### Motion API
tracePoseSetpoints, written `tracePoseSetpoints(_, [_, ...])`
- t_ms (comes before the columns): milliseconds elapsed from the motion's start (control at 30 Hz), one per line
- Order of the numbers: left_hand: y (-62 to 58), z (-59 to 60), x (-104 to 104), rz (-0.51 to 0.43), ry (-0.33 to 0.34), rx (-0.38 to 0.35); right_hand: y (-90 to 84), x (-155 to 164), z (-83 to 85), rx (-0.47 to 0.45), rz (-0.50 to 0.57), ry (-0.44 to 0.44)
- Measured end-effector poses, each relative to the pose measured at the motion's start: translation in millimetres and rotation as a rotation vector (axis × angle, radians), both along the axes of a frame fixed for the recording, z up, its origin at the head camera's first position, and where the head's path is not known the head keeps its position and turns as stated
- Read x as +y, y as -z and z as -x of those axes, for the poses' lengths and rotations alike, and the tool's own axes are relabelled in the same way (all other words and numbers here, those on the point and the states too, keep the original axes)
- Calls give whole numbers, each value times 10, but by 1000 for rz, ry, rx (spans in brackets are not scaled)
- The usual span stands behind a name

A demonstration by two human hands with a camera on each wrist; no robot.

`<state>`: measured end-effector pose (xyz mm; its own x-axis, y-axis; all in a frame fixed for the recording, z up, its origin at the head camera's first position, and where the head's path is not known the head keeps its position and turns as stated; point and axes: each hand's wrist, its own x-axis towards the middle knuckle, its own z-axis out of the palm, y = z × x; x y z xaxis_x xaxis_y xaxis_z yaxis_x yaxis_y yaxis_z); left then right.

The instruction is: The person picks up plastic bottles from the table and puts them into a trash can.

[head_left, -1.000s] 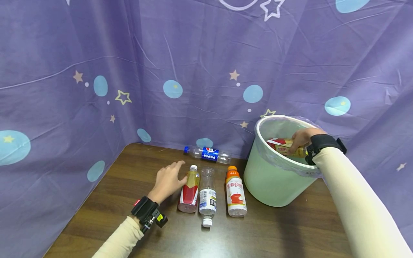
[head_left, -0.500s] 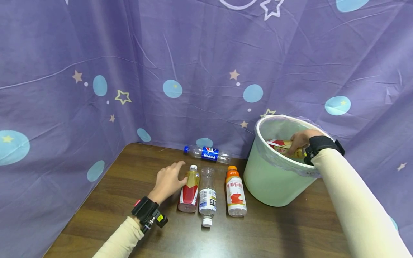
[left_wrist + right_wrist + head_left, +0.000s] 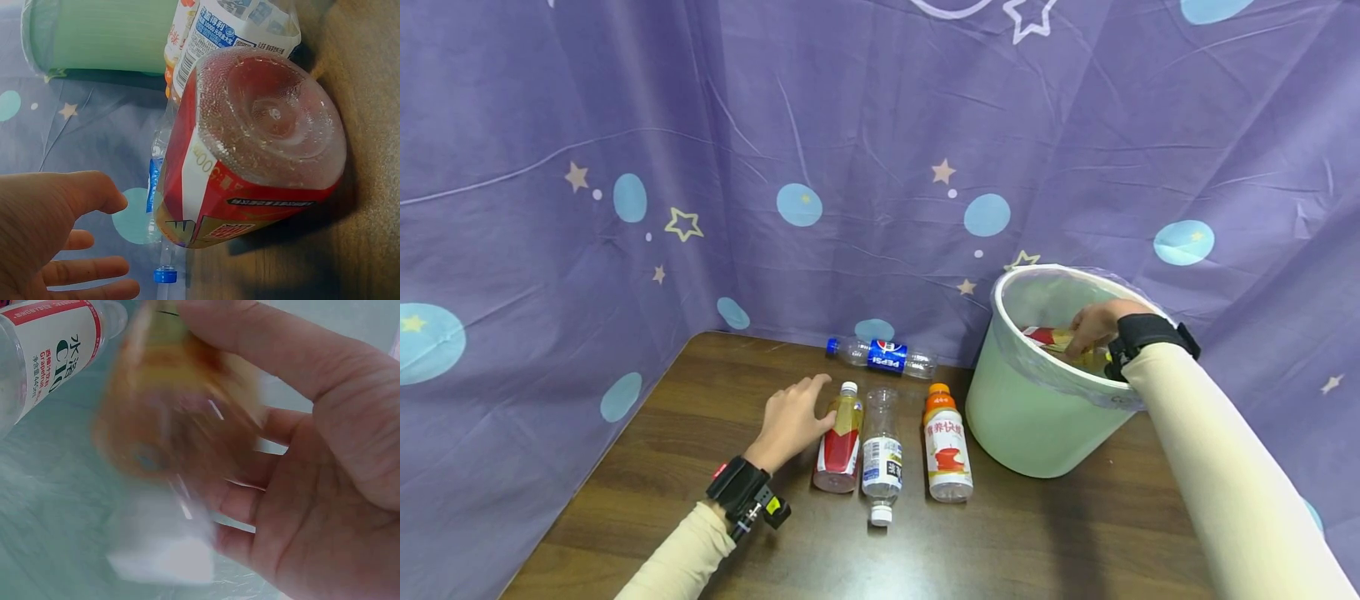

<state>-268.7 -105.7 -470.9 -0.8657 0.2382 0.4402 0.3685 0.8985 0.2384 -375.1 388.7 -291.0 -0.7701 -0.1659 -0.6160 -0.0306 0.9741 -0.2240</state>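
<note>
My right hand (image 3: 1093, 323) reaches down inside the pale green bin (image 3: 1030, 425), gripping a plastic bottle (image 3: 1047, 337) with a red and gold label. In the right wrist view that bottle is blurred, its white cap (image 3: 162, 544) pointing down, thumb on one side and fingers behind it. On the table, my left hand (image 3: 792, 421) is relaxed with fingers spread, beside a similar red-and-gold bottle (image 3: 841, 442). The left wrist view has this bottle's base (image 3: 269, 119) facing the camera, the thumb and fingers apart from it.
A clear bottle (image 3: 882, 462) with a white label lies next to the red-and-gold one, then an orange-capped bottle (image 3: 948, 450) nearer the bin. A Pepsi bottle (image 3: 887, 356) lies behind them by the purple curtain (image 3: 880, 150). Inside the bin is a grapefruit drink bottle (image 3: 53, 356).
My right hand has sunk a little deeper into the bin, and less of the bottle it holds shows above the rim. My left hand stays in place.
</note>
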Motion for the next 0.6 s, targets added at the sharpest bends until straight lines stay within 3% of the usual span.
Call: tracePoseSetpoints(600, [-29, -24, 4, -11, -3, -27, -83, -51, -7, 5, -36, -2])
